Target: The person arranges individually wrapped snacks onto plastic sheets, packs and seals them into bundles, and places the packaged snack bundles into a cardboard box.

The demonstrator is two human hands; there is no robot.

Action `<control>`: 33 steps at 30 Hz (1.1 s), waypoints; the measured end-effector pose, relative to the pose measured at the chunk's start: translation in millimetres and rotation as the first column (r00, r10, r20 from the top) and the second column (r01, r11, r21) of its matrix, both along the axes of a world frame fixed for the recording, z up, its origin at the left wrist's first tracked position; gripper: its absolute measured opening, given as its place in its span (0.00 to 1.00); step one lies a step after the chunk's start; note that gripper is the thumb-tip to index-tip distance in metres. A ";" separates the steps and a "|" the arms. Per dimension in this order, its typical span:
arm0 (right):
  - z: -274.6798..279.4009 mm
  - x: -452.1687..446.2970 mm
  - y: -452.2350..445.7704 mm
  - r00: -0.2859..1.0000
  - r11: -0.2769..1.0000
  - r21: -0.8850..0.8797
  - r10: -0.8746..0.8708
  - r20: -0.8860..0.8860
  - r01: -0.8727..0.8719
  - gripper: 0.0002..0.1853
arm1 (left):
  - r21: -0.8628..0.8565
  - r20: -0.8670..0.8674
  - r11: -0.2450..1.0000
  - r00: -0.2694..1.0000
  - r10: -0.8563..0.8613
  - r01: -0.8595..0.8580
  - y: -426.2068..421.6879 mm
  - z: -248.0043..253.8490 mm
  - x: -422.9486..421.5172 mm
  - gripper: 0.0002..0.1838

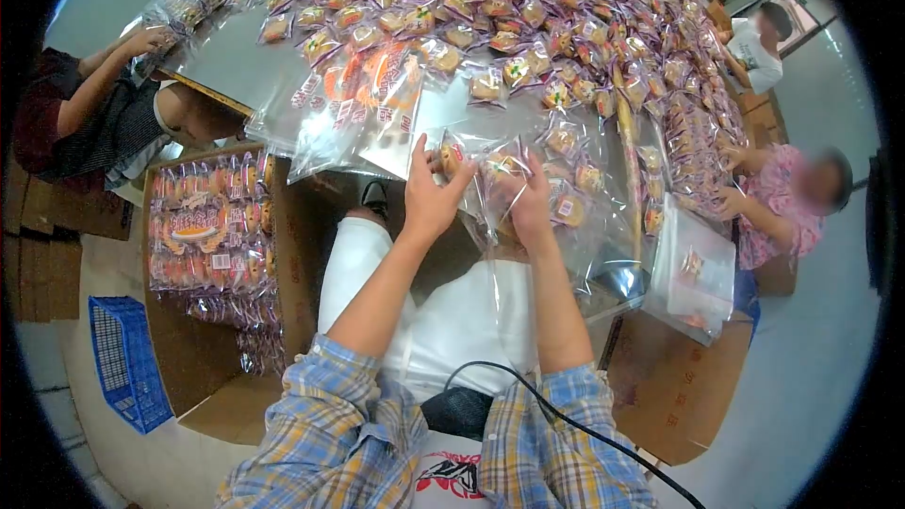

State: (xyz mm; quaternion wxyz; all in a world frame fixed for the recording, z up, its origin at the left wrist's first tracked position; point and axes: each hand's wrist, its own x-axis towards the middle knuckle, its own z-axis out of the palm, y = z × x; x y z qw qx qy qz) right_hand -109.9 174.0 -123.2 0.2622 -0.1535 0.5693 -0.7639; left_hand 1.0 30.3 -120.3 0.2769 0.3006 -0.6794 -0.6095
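Observation:
My left hand (436,196) is at the near edge of the table, its fingers and thumb closed around a small wrapped pastry (453,157). Beside it, my right hand (528,198) grips another wrapped pastry (504,166) and some loose clear film. Clear plastic hangs between and below both hands; where one layer ends is hard to tell. To the right of my right hand, several wrapped pastries (568,209) lie in or under clear plastic. Printed clear bags (368,99) lie flat on the table, left of and beyond my left hand.
A large heap of wrapped pastries (528,14) covers the far table. An open carton (212,396) with packed pastry bags (207,217) stands left, near a blue basket (127,363). Another carton (674,377) and a stack of bags (693,269) are right. Other people work at both sides.

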 end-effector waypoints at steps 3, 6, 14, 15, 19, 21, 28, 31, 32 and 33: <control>-13.7 3.8 -4.0 0.970 0.996 -0.012 -0.086 -0.227 0.086 0.31 | 0.021 -0.029 1.000 1.000 -0.010 0.010 0.1 1.9 1.8 0.57; -22.9 11.0 -15.2 0.906 0.985 -0.060 -0.174 -0.385 0.164 0.32 | 0.014 -0.015 1.000 1.000 -0.011 0.011 -0.7 0.0 0.5 0.57; -38.2 10.5 -11.9 0.868 0.984 -0.116 -0.171 -0.466 0.132 0.29 | 0.004 -0.014 1.000 1.000 -0.003 0.003 1.0 1.4 -0.7 0.57; -41.1 8.1 -11.9 0.857 0.979 -0.105 -0.206 -0.473 0.177 0.29 | 0.004 -0.018 1.000 1.000 -0.005 0.005 0.7 0.7 -0.7 0.57; -29.2 20.3 -13.5 0.838 0.972 -0.057 -0.224 -0.498 0.227 0.27 | -0.028 -0.029 1.000 1.000 -0.002 0.001 0.9 -2.8 -0.6 0.58; -23.8 24.6 -15.4 0.788 0.960 0.055 -0.191 -0.586 0.273 0.26 | -0.038 -0.032 0.999 0.999 0.012 -0.013 0.1 -5.0 -1.1 0.58; -10.5 9.6 -18.3 0.700 0.906 0.166 -0.174 -0.693 0.390 0.21 | 0.053 -0.008 0.998 0.999 -0.034 0.035 -1.6 10.0 -6.6 0.58; -1.8 9.8 -19.8 0.478 0.860 0.121 -0.153 -0.865 0.495 0.20 | 0.034 -0.116 0.999 0.993 -0.008 0.012 -1.7 -6.7 -30.0 0.56; -9.8 8.6 -24.5 0.500 0.845 0.084 -0.230 -0.835 0.529 0.22 | 0.026 -0.117 1.000 0.993 -0.008 0.011 -2.4 -9.5 -34.0 0.55; -13.9 8.9 -29.4 0.605 0.868 0.068 -0.284 -0.744 0.492 0.23 | -0.037 -0.055 0.999 0.998 0.022 -0.024 -3.5 -7.3 -35.5 0.51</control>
